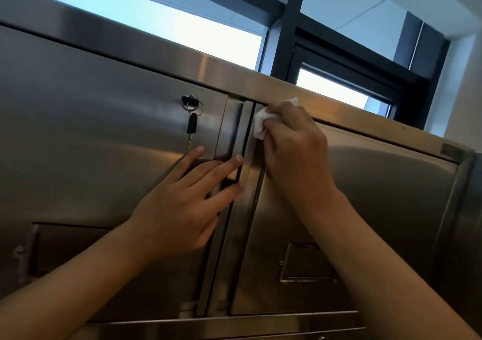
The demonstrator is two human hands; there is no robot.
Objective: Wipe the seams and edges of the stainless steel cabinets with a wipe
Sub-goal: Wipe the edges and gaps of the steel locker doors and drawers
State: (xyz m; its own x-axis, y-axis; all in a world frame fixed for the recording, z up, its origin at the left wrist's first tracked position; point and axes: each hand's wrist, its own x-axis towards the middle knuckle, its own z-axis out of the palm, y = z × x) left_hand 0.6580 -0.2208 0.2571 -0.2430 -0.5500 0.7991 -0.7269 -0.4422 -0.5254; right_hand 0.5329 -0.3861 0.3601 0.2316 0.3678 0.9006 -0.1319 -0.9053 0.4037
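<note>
Two stainless steel cabinet doors fill the view, the left door (99,131) and the right door (378,196), split by a dark vertical seam (236,209). My right hand (294,141) holds a folded white wipe (262,120) pressed against the top left corner of the right door, just right of the seam. My left hand (182,209) lies flat on the left door's right edge, fingers spread, fingertips touching the seam.
A lock with a black-headed key (191,112) hangs in the left door above my left hand. Recessed label holders (305,264) sit low on both doors. A steel top rail (313,94) runs above, with dark window frames (287,26) behind it.
</note>
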